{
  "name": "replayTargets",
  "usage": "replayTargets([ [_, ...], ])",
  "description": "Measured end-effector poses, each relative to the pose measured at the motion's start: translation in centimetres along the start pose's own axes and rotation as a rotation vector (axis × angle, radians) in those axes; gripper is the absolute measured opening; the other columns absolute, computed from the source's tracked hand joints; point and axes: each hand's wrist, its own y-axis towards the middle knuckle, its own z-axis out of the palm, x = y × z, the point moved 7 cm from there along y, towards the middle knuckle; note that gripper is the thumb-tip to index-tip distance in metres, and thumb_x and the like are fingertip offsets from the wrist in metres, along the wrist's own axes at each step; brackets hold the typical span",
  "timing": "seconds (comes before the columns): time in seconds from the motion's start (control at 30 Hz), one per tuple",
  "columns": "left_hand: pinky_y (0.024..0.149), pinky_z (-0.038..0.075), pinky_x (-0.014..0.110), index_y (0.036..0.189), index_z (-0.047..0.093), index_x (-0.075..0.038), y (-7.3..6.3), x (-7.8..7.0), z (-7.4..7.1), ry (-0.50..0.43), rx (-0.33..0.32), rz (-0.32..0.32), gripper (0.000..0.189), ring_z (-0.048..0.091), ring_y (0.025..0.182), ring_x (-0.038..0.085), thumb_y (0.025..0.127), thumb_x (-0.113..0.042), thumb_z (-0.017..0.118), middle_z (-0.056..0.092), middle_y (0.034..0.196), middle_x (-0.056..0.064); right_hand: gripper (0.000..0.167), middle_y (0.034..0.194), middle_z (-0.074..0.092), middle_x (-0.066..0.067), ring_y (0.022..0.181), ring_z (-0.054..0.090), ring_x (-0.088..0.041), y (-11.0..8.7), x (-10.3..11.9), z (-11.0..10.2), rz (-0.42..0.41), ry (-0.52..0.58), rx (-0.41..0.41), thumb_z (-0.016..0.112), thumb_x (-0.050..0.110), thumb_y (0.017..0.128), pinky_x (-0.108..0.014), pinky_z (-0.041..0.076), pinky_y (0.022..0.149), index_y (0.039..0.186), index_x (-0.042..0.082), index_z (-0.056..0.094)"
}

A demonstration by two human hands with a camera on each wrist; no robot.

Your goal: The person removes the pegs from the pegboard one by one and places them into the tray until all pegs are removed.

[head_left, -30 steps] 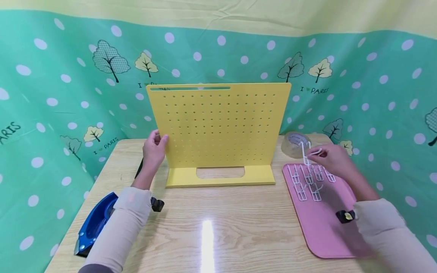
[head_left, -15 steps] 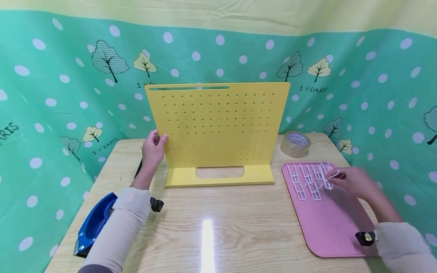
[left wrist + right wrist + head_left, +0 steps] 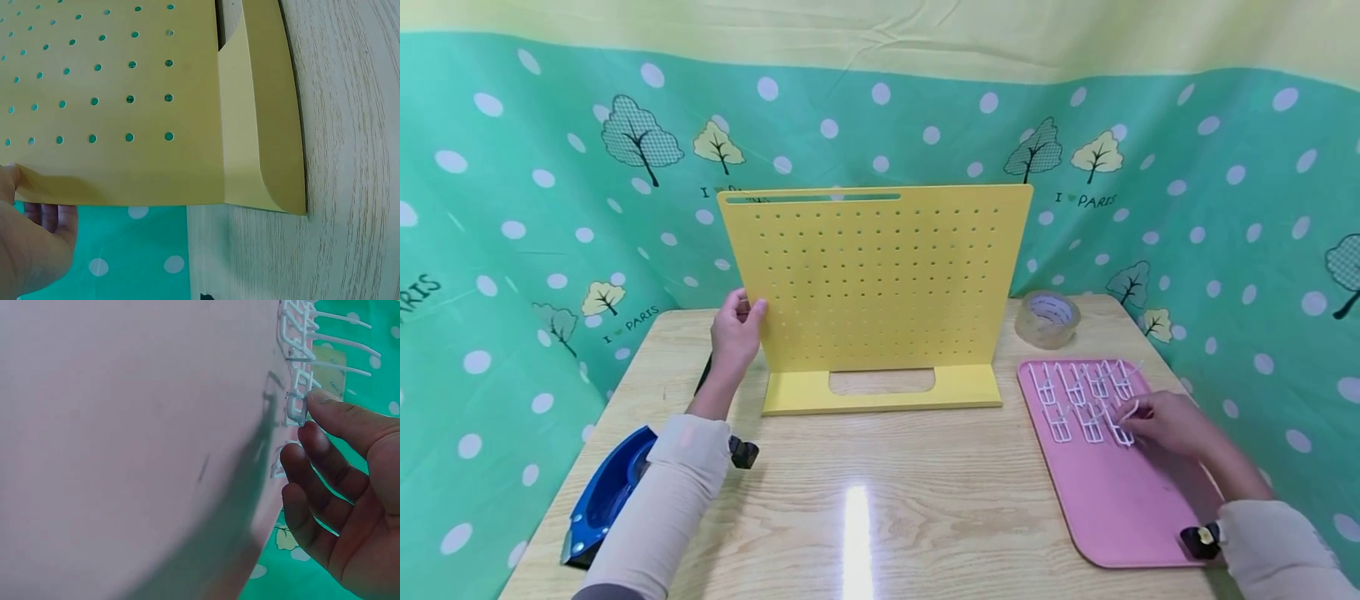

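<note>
A yellow pegboard (image 3: 880,287) stands upright on its base at the middle of the table. My left hand (image 3: 735,335) grips its left edge, thumb on the front face and fingers behind, as the left wrist view (image 3: 34,244) also shows. Over at the right, my right hand (image 3: 1172,423) pinches a white wire hook (image 3: 1122,433) between thumb and fingertips, low at the pink tray (image 3: 1120,508). Several similar white hooks (image 3: 1060,423) lie in two rows at the tray's far end. In the right wrist view the pinched hook (image 3: 299,403) is beside the others.
A roll of clear tape (image 3: 1047,321) sits behind the tray, right of the pegboard. A blue tool with a metal edge (image 3: 606,496) lies at the left, partly under my left forearm. Patterned green cloth (image 3: 880,108) hangs behind the table.
My right hand has brought the hook from above the tray's far edge down and toward me, to the near row of hooks. My left hand has stayed on the pegboard.
</note>
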Motion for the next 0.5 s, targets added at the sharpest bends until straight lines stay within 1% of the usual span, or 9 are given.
replayTargets([
  [0.13,0.078,0.050,0.020,0.136,0.057,-0.012,0.0,0.0,-0.1,0.003,-0.006,0.003,0.038,0.058,0.099,0.017,0.105,-0.034,0.056,0.065,0.120,0.014,0.006,0.083,0.070,0.000,0.075,0.052,-0.012,0.2,-0.3,0.5,-0.005,0.014,-0.001,0.074,0.014,0.090,-0.022,0.043,0.061,0.093,0.011,0.079],
  [0.27,0.078,0.050,0.020,0.136,0.057,-0.012,0.0,0.0,0.0,0.000,-0.002,0.006,0.038,0.058,0.099,0.017,0.104,-0.034,0.056,0.065,0.120,0.014,0.005,0.083,0.071,0.001,0.076,0.054,-0.012,0.4,-0.7,0.8,-0.006,0.003,0.000,0.073,0.013,0.090,-0.022,0.045,0.063,0.092,0.012,0.078],
  [0.4,0.078,0.050,0.020,0.136,0.057,-0.012,0.0,0.0,0.0,0.001,0.003,0.001,0.038,0.058,0.099,0.017,0.105,-0.034,0.056,0.065,0.121,0.013,0.007,0.085,0.072,-0.001,0.076,0.055,-0.012,0.6,-1.1,1.0,0.013,-0.009,0.013,0.073,0.014,0.091,-0.023,0.045,0.063,0.093,0.011,0.079],
  [0.5,0.077,0.049,0.019,0.136,0.057,-0.012,-0.1,-0.1,0.0,0.008,-0.004,0.000,0.038,0.057,0.098,0.016,0.104,-0.034,0.056,0.065,0.120,0.013,0.007,0.087,0.073,-0.003,0.077,0.056,-0.012,0.6,-1.2,0.9,0.015,-0.008,0.005,0.073,0.014,0.091,-0.024,0.047,0.064,0.094,0.010,0.079],
])
